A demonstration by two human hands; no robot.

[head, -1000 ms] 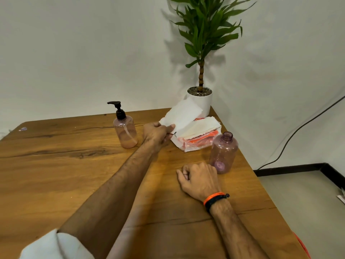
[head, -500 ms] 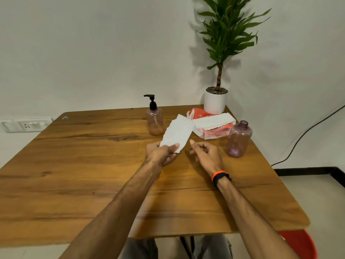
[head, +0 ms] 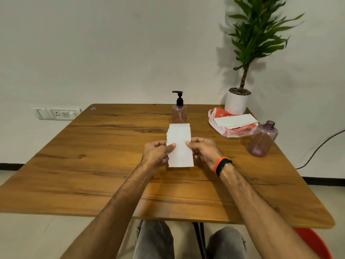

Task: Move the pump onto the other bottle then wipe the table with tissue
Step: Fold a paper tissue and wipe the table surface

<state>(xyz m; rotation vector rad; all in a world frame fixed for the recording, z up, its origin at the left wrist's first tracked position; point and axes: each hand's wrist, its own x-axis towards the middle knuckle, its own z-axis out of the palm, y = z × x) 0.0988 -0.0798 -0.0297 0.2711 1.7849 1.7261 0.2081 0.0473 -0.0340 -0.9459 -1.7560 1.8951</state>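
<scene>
A white folded tissue (head: 180,144) is held above the middle of the wooden table (head: 104,165). My left hand (head: 156,153) pinches its left edge and my right hand (head: 204,149) pinches its right edge. Behind the tissue stands a pink bottle (head: 179,113) with the black pump (head: 178,98) on its neck. A second pink bottle (head: 262,139) with an uncovered neck stands at the right edge of the table.
An orange and white tissue pack (head: 233,122) with white tissues on top lies at the back right, next to a potted plant (head: 238,101) in a white pot. A wall socket (head: 57,113) is at the left. A black cable (head: 321,146) runs along the right wall.
My left hand has pulled the tissue from the pack back to the table's middle. My right hand rose from the table and took the tissue's right edge.
</scene>
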